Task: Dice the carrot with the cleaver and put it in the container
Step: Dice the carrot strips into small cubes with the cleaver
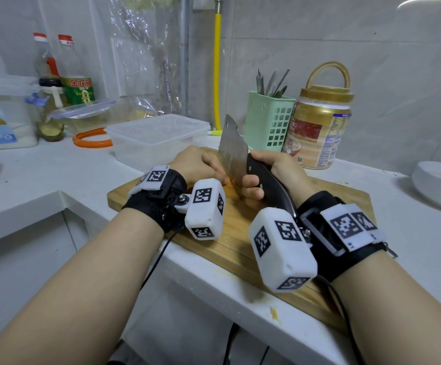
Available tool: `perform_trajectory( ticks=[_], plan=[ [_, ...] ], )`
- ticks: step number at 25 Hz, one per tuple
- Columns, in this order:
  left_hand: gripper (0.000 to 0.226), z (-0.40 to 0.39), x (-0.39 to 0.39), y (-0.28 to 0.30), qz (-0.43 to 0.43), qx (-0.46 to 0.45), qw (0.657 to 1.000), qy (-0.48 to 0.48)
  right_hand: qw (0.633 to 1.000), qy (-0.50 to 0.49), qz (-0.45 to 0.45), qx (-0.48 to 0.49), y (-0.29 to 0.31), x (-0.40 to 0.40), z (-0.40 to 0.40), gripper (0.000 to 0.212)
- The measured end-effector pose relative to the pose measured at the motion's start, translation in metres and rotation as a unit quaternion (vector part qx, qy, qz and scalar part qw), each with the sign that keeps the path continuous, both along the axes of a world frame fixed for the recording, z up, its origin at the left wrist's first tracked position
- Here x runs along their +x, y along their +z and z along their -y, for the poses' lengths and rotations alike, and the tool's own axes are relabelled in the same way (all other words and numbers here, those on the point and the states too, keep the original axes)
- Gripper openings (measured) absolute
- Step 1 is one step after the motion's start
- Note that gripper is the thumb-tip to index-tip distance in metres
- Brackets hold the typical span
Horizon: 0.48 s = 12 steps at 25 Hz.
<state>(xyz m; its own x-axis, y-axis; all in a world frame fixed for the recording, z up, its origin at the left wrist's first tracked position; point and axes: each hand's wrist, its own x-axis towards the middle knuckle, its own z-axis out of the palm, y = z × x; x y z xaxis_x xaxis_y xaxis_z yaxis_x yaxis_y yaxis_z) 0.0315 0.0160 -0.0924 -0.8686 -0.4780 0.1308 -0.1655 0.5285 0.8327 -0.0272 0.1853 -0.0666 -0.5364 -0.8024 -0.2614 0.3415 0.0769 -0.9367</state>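
Nearest me, on the cutting board [240, 233], my right hand [272, 172] grips the cleaver [232, 151] mid-cut; my left hand [198, 164], fingers curled, pins the mostly hidden carrot [230, 182]. Beyond, the container [159, 138] looks empty: dicing unfinished, transfer remaining.

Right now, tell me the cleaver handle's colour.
Black, seen in the head view: the cleaver handle, gripped by the right hand.
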Motion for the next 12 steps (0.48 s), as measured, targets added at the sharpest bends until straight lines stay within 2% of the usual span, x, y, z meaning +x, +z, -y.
perform_trajectory(
  ticks=[6, 12],
  plan=[
    [0.013, 0.0019, -0.0001, -0.0005, 0.008, -0.007, 1.000, 0.009, 0.999, -0.004, 0.011, -0.039, 0.0029, 0.0040, -0.0017, 0.029],
    [0.020, 0.0024, -0.0006, -0.0009, 0.001, -0.016, 1.000, 0.011, 0.999, 0.013, 0.018, -0.031, 0.0019, 0.0070, -0.0023, 0.028]
  ],
)
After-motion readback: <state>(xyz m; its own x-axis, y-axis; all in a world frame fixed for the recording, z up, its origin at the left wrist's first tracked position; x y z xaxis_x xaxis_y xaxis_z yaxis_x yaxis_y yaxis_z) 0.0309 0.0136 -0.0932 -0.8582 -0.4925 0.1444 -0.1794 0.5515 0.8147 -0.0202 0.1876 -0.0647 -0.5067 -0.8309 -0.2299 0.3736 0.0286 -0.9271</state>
